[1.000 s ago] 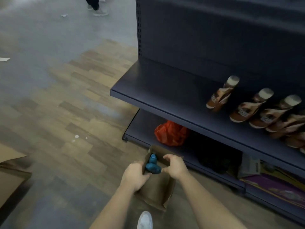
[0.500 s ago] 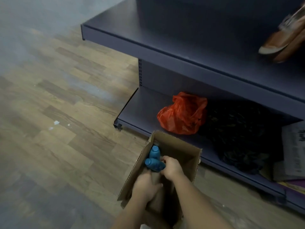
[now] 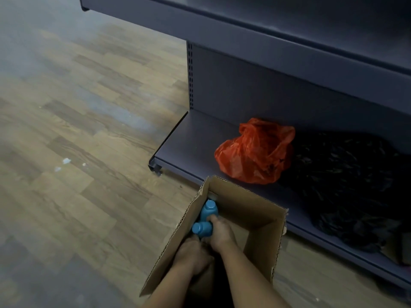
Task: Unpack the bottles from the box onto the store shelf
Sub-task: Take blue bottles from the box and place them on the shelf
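An open brown cardboard box (image 3: 260, 247) stands on the floor against the bottom shelf (image 3: 191, 147) of a dark store rack. Two blue bottles lie against its left inner wall, one (image 3: 209, 210) farther in and one (image 3: 200, 228) nearer me. My right hand (image 3: 221, 235) is inside the box, fingers curled round the nearer blue bottle. Just below it my left hand (image 3: 193, 257) reaches deeper into the box; its fingers are hidden, so what it holds is unclear. The rack's upper shelf (image 3: 266, 47) juts out above.
A crumpled red plastic bag (image 3: 255, 152) and a black plastic bag (image 3: 347, 185) lie on the bottom shelf right behind the box. Wood-pattern floor (image 3: 77, 152) with small white scraps spreads to the left. The shelf's left end is bare.
The view has dropped lower and closer to the bottom shelf. Both hands went from the box's rim down inside it, and the right hand's fingers closed further round the blue bottle.
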The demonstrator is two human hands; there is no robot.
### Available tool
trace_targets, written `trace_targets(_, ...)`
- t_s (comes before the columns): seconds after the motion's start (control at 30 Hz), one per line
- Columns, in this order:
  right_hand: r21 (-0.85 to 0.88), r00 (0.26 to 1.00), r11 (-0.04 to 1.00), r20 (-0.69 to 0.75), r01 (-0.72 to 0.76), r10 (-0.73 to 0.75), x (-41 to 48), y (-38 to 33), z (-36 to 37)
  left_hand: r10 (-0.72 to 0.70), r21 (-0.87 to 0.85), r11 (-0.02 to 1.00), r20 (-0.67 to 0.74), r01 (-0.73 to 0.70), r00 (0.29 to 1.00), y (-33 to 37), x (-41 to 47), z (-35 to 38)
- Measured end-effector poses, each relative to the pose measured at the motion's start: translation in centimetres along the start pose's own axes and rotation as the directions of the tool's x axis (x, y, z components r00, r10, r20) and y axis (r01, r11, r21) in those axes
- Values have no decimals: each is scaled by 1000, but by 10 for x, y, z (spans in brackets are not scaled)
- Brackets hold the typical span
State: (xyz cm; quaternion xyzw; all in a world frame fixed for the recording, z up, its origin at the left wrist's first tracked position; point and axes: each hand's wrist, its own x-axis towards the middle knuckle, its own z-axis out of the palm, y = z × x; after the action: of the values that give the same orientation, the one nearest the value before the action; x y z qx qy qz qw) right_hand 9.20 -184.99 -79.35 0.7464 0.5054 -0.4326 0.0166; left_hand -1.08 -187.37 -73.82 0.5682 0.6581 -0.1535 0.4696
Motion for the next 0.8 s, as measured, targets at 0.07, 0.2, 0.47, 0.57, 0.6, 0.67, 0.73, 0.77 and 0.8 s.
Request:
trace_targets(0.07, -7, 1000, 1000, -13, 1, -1, 0, 1, 2, -1, 9, 1000, 10, 1, 1000, -1, 1, 1)
trace_targets(0.2, -75, 999, 996, -26, 43, -45, 1, 0, 1, -6, -17, 1000, -3, 6, 1000, -3, 3, -2)
trace_targets(0.47, -98, 978, 986, -147, 132, -146, -4, 18, -2, 21, 22, 1000, -25, -20, 999, 0, 0, -2)
trace_targets(0.57, -37, 982, 991, -136, 130, -134, -23, 10, -23, 29, 32, 999, -32, -28, 999, 11, -22, -11)
trace_targets(0.6, -58, 976, 983, -128, 172, -178, -34, 4, -34, 35, 38, 999, -33, -34, 999, 15, -33, -17)
trace_targets(0.67, -8, 979, 985, -109, 174, -174, -55, -8, -58, 36, 56, 998, -26, -35, 999, 25, -62, -30)
trace_targets(0.73, 93, 991, 989, -76, 118, -111, -86, -24, -91, 43, 76, 996, -14, -41, 999, 38, -95, -47)
trace_targets(0.77, 105, 993, 990, -77, 92, -85, -104, -32, -110, 46, 72, 996, -2, -46, 999, 46, -113, -57)
trace_targets(0.8, 99, 995, 992, -74, 77, -70, -124, -41, -129, 57, 71, 996, 0, -57, 998, 54, -133, -68)
